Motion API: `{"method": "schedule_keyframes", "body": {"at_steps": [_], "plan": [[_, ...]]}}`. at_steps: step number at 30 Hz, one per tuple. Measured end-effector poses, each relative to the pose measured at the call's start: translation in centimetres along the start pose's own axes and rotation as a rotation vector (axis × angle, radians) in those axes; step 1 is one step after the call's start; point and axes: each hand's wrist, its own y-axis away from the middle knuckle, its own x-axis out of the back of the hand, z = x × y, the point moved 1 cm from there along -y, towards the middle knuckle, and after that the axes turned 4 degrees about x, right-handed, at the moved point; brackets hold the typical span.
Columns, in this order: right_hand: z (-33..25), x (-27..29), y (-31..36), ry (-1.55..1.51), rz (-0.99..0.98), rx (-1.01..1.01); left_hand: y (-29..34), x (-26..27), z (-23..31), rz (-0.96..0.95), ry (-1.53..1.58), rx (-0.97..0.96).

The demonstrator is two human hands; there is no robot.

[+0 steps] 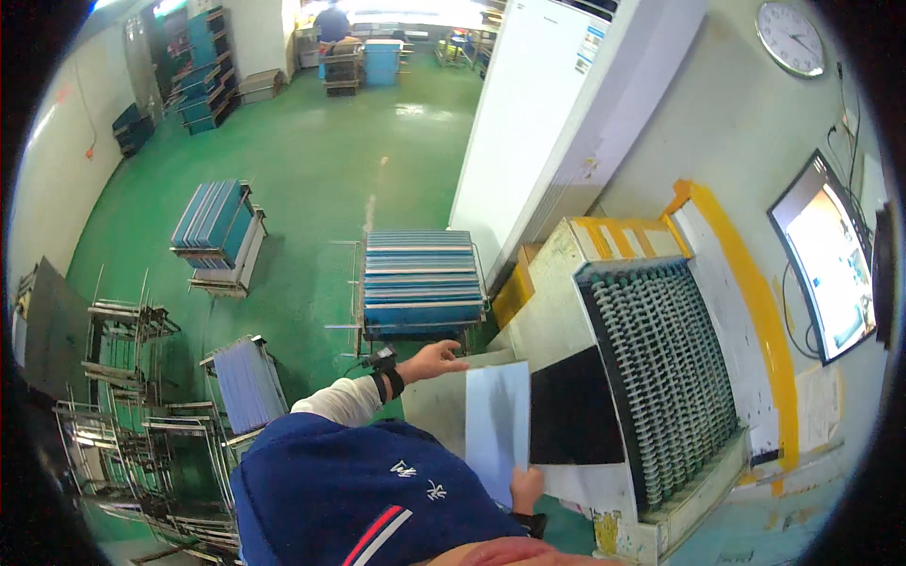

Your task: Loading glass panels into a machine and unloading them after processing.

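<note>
A pale-blue, flat rectangular panel [497, 429], smooth-faced and crossed by a soft shadow, stands at half past five from the view's middle, long side running roughly from twelve to six. The left hand [439, 360], fingers partly curled, is at its eleven o'clock corner; I cannot tell whether it grips. The right hand [527, 489] pinches its edge at five o'clock. Just beside the panel at three o'clock lies a matte black flat surface [571, 410], then a machine bank of grey-green ribbed rollers [661, 368]. A metal rack of upright blue panels [420, 300] blocks the floor at eleven; a tall white cabinet [517, 113] rises at twelve; a navy-blue jacket [330, 472] hides much at eight.
</note>
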Motion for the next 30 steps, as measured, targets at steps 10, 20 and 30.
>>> {"method": "schedule_keyframes", "body": {"at_steps": [10, 20, 30], "plan": [[-0.3, -4.1, 1.7, 0.047, -0.126, 0.078, 1.7, -3.3, -0.5, -0.066, -0.115, -0.061], [-0.8, -5.8, 0.9, 0.064, -0.226, 0.177, 2.1, -4.2, -2.1, -0.070, -0.260, -0.129], [-1.0, -5.6, 1.9, 0.005, -0.274, 0.241, 4.5, -5.7, -0.6, 0.311, -0.501, -0.569]]}}
